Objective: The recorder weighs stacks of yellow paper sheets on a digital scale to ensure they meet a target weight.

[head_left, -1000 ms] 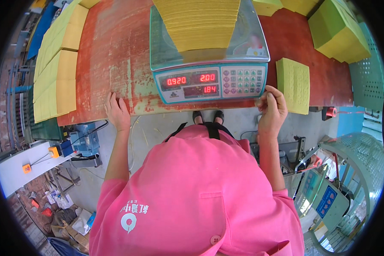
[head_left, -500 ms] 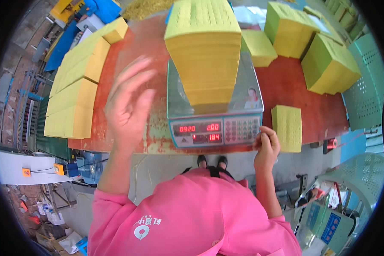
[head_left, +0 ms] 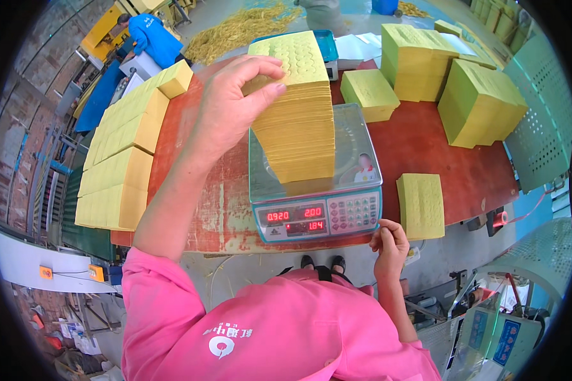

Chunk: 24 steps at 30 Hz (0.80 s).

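A tall stack of yellow paper [head_left: 299, 136] with a bumpy embossed top stands on the metal plate of a digital scale [head_left: 356, 165]. Red figures glow on the scale's front panel. My left hand [head_left: 235, 95] reaches over the stack's upper left corner, fingers bent across the top and thumb against the front edge. By the scale's right front corner my right hand [head_left: 389, 244] is curled closed, index finger and thumb at the scale's edge. Whatever its fingers may hold is hidden. A smaller stack of yellow paper [head_left: 421, 206] lies just right of the scale.
Yellow paper stacks [head_left: 117, 152] line the red table's [head_left: 200, 209] left edge. Several more yellow stacks [head_left: 483, 105] stand at the right. Behind the scale sits a second teal scale [head_left: 330, 51]. A person in blue [head_left: 151, 41] bends over machinery at the far left.
My left hand has moved right from the air beside the scale onto the stack's upper left corner. My right hand stays by the scale's corner. The view has shifted, showing more of the background.
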{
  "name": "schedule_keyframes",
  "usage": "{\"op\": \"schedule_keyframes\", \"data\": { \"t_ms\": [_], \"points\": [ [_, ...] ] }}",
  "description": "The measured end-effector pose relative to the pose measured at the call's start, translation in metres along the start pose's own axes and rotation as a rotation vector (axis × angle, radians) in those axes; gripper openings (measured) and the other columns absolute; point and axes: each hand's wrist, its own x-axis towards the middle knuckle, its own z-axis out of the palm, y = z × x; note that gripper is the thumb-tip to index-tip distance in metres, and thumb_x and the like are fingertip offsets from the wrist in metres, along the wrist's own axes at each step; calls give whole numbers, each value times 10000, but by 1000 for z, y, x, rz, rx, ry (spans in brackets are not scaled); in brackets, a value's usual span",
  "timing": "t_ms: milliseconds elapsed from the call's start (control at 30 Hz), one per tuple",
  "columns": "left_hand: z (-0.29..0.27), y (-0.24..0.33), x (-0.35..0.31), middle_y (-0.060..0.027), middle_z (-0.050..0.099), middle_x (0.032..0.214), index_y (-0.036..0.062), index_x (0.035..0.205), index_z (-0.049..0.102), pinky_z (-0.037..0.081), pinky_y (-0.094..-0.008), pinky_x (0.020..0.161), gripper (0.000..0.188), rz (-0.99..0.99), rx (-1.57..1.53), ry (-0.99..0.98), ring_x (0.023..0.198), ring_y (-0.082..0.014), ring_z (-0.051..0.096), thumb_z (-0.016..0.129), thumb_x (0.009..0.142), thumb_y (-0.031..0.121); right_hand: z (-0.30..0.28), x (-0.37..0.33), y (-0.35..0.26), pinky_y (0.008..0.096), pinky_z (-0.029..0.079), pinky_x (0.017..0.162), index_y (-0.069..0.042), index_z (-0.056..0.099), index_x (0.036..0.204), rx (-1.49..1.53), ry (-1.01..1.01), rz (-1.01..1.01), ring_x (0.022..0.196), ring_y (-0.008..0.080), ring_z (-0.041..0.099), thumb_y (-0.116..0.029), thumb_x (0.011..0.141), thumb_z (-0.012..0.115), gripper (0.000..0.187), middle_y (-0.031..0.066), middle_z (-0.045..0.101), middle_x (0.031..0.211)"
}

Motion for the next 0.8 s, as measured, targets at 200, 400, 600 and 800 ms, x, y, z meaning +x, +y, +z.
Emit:
{"op": "schedule_keyframes", "data": {
  "t_ms": [200, 400, 600, 800],
  "points": [
    [-2, 2, -1, -66, 678, 1085, 7, 968, 674, 464, -288, 921, 93, -7, -13, 25, 1026, -152, 610, 649, 891, 54, 10, 3, 0, 210, 393, 519, -38, 645, 1042, 7, -30, 2, 588, 82, 545, -53, 946, 532, 149, 12, 592, 741],
    [-3, 4, -8, -82, 694, 1039, -13, 935, 654, 478, -294, 900, 64, 18, 162, 128, 990, -163, 628, 618, 911, 35, 18, 7, -9, 207, 392, 515, -29, 642, 1026, -39, -88, -63, 579, 83, 542, -61, 952, 521, 145, 17, 589, 753],
    [26, 58, -18, -85, 696, 1032, 21, 893, 648, 467, -378, 958, 40, 600, 338, 242, 1050, -277, 643, 628, 860, 13, 16, 8, -67, 267, 474, 593, -7, 565, 1196, 205, -202, 31, 706, 136, 593, -174, 1007, 459, 274, 66, 610, 862],
    [119, 83, -118, -106, 647, 1173, 50, 941, 641, 362, -482, 1083, 158, 839, 246, -272, 1224, -248, 550, 673, 825, 151, 13, 5, -122, 373, 525, 878, -19, 437, 1385, 475, -350, 185, 1100, 235, 610, -354, 983, 502, 527, 120, 621, 1218]
  ]
}}
